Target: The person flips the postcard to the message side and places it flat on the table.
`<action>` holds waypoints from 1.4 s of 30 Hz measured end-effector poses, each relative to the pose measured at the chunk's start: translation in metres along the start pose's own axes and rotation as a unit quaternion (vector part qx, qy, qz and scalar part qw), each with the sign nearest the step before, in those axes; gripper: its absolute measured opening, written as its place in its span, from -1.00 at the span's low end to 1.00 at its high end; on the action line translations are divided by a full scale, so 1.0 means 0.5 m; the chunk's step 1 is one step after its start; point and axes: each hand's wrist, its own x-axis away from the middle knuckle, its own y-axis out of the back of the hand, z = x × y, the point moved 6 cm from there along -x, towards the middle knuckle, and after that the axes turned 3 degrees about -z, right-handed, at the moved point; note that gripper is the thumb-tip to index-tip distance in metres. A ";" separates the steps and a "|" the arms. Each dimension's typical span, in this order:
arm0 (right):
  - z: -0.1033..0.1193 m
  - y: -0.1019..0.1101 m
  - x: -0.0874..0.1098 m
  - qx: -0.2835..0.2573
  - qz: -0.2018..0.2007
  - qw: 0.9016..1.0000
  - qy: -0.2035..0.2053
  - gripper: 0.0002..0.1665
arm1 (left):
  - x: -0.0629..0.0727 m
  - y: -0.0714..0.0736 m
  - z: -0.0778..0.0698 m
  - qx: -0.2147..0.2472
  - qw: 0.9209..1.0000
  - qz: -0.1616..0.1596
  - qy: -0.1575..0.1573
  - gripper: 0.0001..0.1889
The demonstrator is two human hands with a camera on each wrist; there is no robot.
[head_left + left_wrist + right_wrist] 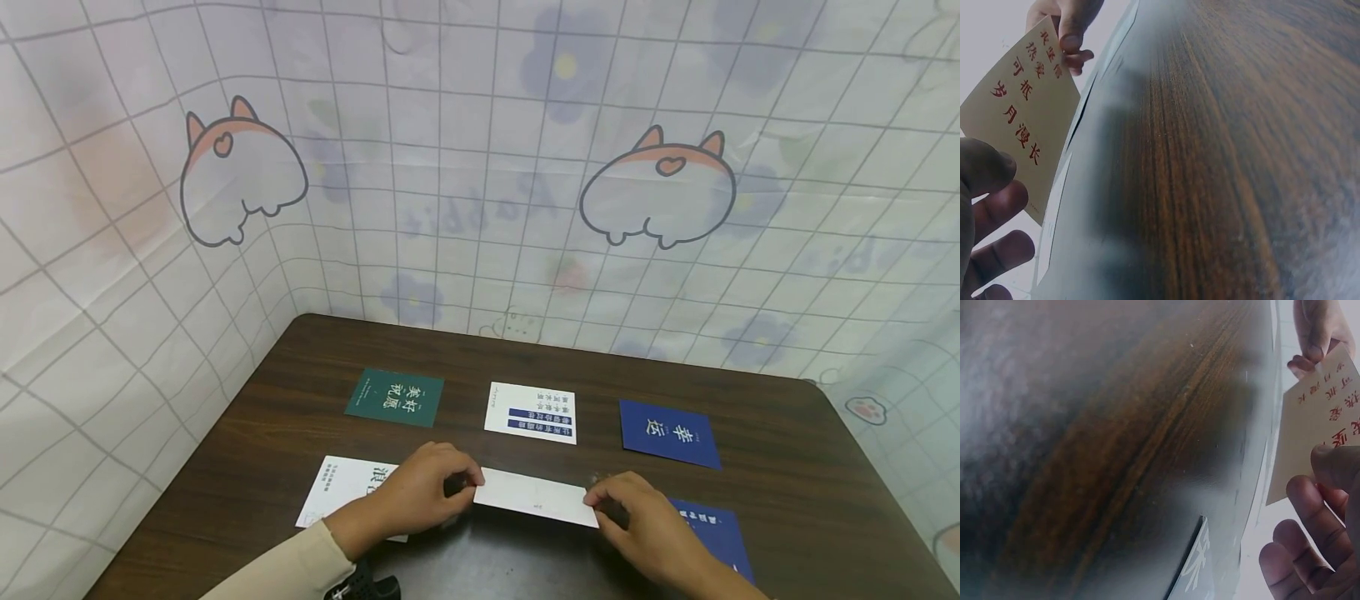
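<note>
A white card (536, 497) is held up between both hands, tilted above the table. My left hand (431, 492) pinches its left end between thumb and fingers, and my right hand (637, 517) pinches the right end. Red Chinese characters cover the side of the card (1025, 100) facing me, as both wrist views show; in the right wrist view the card (1310, 431) appears with its lettering turned. Beneath the left forearm lies a white card with green characters (330, 492), partly covered. Beside the right hand a blue card (716, 533) is partly hidden.
Along the back of the dark wooden table (262, 467) lie a green card (396, 398), a white card with blue bars (531, 412) and a blue card (669, 433). A patterned cloth (480, 167) hangs behind and at the sides. Something black (363, 586) sits at my left wrist.
</note>
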 end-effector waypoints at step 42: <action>-0.012 -0.010 0.007 0.005 0.058 0.996 -0.062 -0.77 | 0.006 -0.001 -0.005 -0.008 1.000 0.018 0.004 -0.96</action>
